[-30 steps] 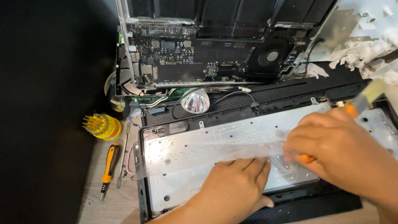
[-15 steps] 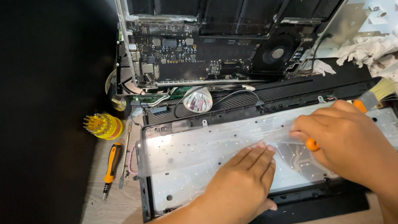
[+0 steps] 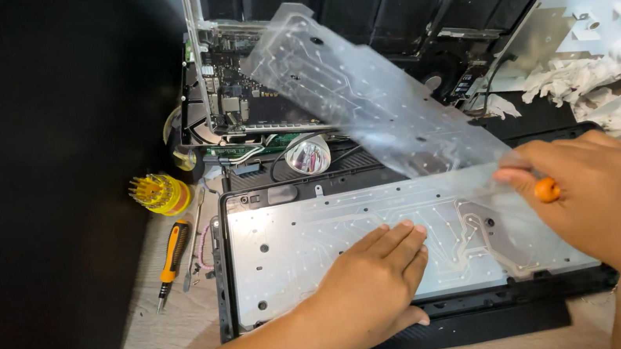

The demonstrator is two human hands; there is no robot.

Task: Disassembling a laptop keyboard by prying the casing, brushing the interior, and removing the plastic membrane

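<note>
Hands first: the left hand (image 3: pixel 375 281) lies flat, fingers (image 3: pixel 397 239) stretched out and gripping nothing, pressing down on the silver keyboard plate (image 3: pixel 289 260) that sits in its black frame (image 3: pixel 223 288) on the tabletop (image 3: pixel 164 334). The right hand (image 3: pixel 605 193) is closed, pinching one end of a clear plastic sheet (image 3: pixel 372 96) along with what looks like an orange-handled tool (image 3: pixel 547 190), though the grip partly hides it. The sheet is peeled up and slants away over the opened laptop (image 3: pixel 321 7) beyond. Peeling seems well along; the near right corner may still cling, so the next pull calls for a slow, even lift while the plate is held steady. An orange screwdriver (image 3: pixel 171 262) and a yellow bit holder (image 3: pixel 163 192) lie to the left.
</note>
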